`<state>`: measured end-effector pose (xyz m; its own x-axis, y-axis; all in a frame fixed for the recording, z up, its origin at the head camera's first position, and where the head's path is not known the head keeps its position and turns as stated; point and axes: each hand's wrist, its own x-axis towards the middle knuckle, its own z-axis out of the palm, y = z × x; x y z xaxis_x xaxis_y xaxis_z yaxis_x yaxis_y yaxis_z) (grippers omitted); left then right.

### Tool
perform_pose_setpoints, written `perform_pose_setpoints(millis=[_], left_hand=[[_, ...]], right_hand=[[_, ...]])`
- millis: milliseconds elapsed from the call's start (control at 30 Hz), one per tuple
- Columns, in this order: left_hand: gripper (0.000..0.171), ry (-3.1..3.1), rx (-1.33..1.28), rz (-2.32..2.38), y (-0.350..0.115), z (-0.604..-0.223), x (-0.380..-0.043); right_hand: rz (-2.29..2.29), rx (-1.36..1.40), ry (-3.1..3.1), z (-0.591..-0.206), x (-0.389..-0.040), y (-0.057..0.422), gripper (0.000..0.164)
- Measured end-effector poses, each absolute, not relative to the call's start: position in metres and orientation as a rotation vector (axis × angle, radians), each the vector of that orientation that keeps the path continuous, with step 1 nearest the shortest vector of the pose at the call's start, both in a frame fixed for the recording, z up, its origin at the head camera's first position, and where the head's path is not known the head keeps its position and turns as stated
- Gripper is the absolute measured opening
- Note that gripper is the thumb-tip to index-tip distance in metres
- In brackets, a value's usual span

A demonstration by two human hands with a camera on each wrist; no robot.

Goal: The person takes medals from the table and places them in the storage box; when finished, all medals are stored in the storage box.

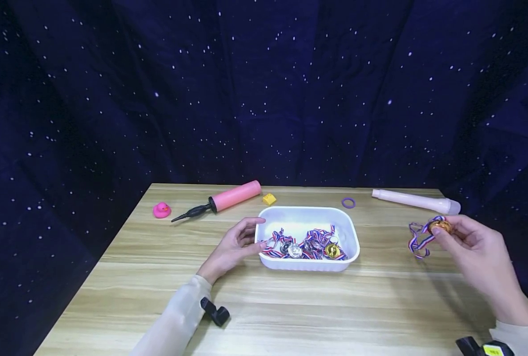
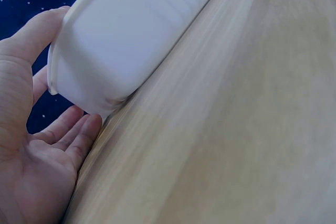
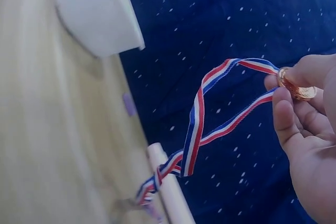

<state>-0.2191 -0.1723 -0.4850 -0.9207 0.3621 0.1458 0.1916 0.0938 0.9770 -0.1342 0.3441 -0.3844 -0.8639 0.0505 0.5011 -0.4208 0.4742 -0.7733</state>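
Observation:
My right hand [image 1: 477,247] pinches a bronze-coloured medal [image 1: 440,226] above the table's right side. From the medal hangs its red, white and blue ribbon [image 3: 197,116], looped and twisted. A white plastic tub [image 1: 308,265] sits mid-table. My left hand [image 1: 235,247] holds the tub's left end, thumb on the rim at the near corner and index finger farther back along it. In the left wrist view the other fingers [image 2: 86,135] curl below the rim. Inside the tub lie several ribboned medals, among them a silver medal [image 1: 295,250] and a gold medal [image 1: 332,251].
Along the table's back are a pink rubber duck [image 1: 161,210], a pink hand pump [image 1: 236,196] with a black nozzle, a yellow block [image 1: 269,199], a purple ring [image 1: 348,202] and a pale pink tube [image 1: 413,200]. Behind the table hangs a dark starry curtain [image 1: 264,99].

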Motion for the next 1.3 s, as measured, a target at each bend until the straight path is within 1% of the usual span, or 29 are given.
perform_pose_setpoints(millis=[267, 500, 1067, 1300], left_hand=[[0.061, 2.219, 0.561, 1.955, -0.172, -0.485, -0.219], [0.062, 2.224, 0.561, 1.955, -0.173, -0.485, -0.219], [0.062, 2.208, 0.55, 1.964, -0.172, -0.485, -0.22], [0.062, 2.213, 0.554, 1.961, -0.172, -0.485, -0.219]], right_hand=[[1.437, 0.282, -2.132, -0.349, -0.152, 0.326, 0.013], [1.647, 0.432, -1.97, -0.327, -0.164, 0.306, 0.015], [1.721, 0.581, -1.868, -0.302, -0.187, 0.263, 0.015], [1.632, 0.609, -1.923, -0.287, -0.192, 0.244, 0.016]])
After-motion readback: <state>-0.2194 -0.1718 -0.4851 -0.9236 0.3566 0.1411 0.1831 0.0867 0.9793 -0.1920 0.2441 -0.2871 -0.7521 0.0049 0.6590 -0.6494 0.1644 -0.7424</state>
